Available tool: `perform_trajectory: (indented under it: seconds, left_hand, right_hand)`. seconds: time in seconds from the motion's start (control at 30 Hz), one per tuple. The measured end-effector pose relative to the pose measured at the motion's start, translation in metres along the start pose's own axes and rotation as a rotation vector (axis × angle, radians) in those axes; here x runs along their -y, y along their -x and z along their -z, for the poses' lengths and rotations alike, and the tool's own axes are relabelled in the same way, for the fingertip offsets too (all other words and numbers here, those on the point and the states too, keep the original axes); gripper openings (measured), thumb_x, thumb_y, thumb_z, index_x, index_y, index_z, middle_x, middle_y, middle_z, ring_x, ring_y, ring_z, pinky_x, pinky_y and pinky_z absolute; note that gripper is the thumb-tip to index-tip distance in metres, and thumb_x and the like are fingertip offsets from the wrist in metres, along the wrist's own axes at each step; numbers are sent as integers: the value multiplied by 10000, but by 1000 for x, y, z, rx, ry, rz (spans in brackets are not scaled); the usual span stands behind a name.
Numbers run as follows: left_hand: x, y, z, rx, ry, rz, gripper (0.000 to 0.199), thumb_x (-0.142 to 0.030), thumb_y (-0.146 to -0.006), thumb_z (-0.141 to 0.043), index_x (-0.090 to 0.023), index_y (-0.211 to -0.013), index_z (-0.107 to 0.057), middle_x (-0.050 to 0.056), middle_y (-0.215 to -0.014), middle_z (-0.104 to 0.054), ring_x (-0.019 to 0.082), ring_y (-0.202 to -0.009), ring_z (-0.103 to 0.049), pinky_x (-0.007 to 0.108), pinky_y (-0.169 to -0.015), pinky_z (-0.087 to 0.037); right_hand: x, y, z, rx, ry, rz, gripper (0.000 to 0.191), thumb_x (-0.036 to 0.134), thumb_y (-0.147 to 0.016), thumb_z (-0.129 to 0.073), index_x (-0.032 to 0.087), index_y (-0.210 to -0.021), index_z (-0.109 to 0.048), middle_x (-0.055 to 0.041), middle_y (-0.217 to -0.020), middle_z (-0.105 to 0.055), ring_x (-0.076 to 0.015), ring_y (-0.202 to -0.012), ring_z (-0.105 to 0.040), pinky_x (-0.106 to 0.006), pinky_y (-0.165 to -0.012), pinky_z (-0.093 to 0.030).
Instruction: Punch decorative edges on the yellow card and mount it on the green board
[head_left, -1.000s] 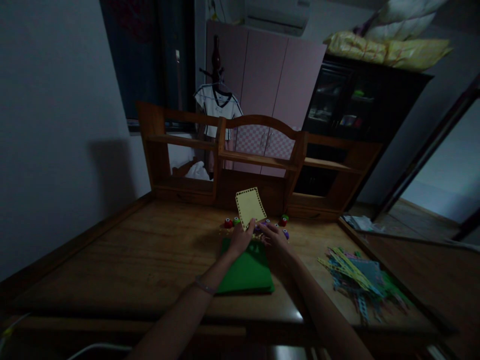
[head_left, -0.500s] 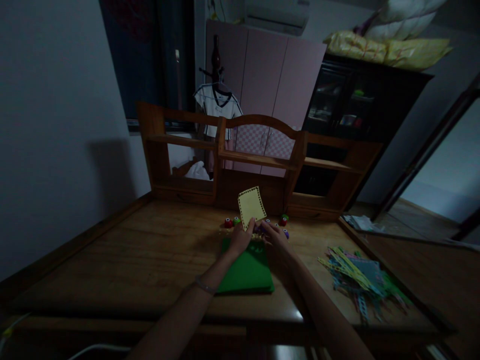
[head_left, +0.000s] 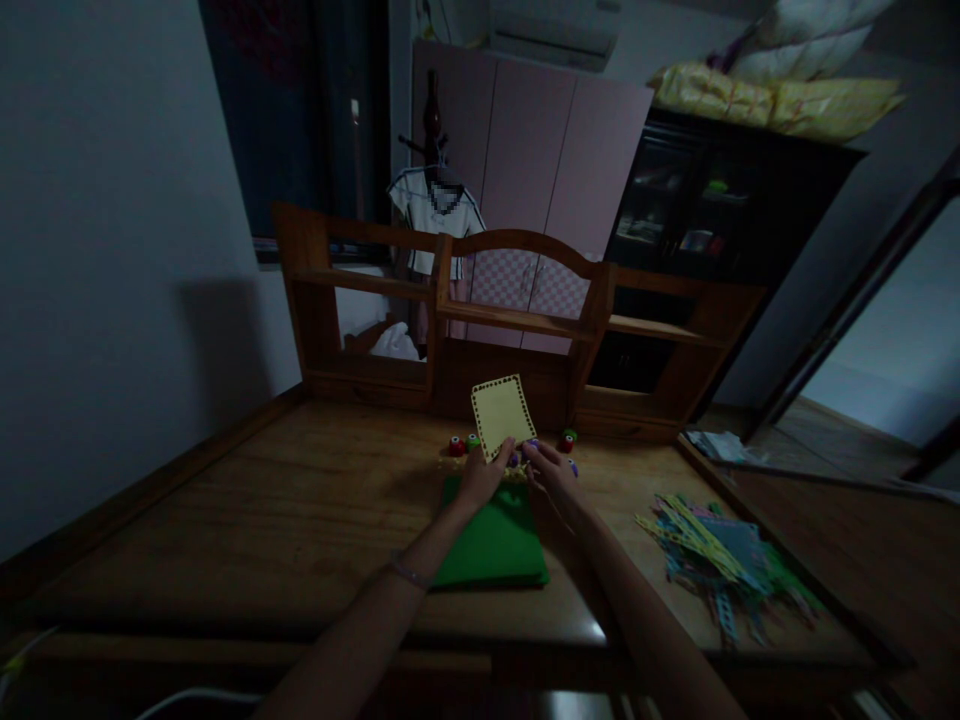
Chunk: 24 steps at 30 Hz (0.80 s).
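Yellow card (head_left: 502, 412) partly hidden by left hand (head_left: 481, 482); purple object (head_left: 515, 460) beside right hand (head_left: 553, 475), perhaps held, blurred.

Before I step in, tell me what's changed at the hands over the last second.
The yellow card in the left hand has tilted slightly, its lower right corner a little farther right. The right hand has shifted slightly right too. Nothing visibly was picked up or let go. The green stack and cut strips stayed put.

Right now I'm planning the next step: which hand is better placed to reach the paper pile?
Probably the right hand: it is nearer the paper pile, while the left hand grips the yellow card. Whether the right also holds something is hard to tell in this dim light.
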<state>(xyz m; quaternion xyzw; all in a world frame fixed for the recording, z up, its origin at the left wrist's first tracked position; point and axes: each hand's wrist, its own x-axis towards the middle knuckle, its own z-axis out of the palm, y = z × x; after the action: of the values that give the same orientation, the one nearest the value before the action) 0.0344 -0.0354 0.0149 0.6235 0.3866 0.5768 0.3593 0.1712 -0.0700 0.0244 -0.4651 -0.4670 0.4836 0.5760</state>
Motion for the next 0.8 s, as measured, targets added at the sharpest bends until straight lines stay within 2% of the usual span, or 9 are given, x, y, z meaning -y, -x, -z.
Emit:
perform_trajectory:
  seconds: [0.23, 0.57, 0.8]
  left_hand:
    - [2, 0, 3, 16, 7, 3, 315, -383, -865, -509, -180, -1061, -650, 75, -1082, -683, 201, -1034, -626, 335, -960, -462]
    - [7, -2, 2, 35, 26, 53, 382, -420, -852, -519, -150, -1096, -634, 100, -1113, -669, 215, -1079, -603, 339, -998, -424]
    - [5, -2, 3, 60, 46, 60, 376, -443, -856, -501, -164, -1060, -649, 93, -1105, -673, 222, -1068, -607, 325, -973, -433]
  right_hand:
    - [5, 3, -5, 50, -62, -85, 353, 523, -678, -707, 217, -849, -662, -12, -730, -631, -98, -533, -508, -212, -469, -317]
    - [2, 0, -5, 43, -89, -94, 438, 621, -705, -627, 185, -741, -606, -3, -548, -555, -97, -430, -433, -225, -409, -239]
    - [5, 3, -9, 27, -148, -52, 324, 485, -676, -717, 196, -794, -632, 24, -547, -542, -82, -423, -403, -222, -405, -250]
